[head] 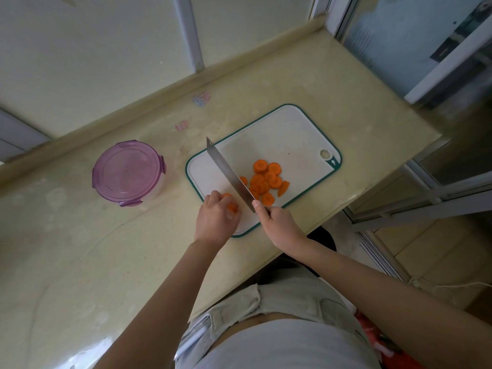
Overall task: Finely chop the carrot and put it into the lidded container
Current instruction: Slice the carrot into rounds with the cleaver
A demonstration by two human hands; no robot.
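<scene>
- Left hand (217, 217), right of the closed purple lidded container (127, 173) on the bench (80, 249): fingers curled, pinning a carrot piece (232, 207) on the cutting board (292, 134), near-left corner.
- Knife (229, 174): blade just right of that piece; contact with board unclear.
- Right hand (277, 222): wrapped round knife handle.
- Carrot slices (266, 179): piled right of blade, mid-board.

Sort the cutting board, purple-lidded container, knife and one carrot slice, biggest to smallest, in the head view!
1. Cutting board
2. Purple-lidded container
3. Knife: longer than the container is wide, but thin, so this pair is unsure
4. Carrot slice
</scene>
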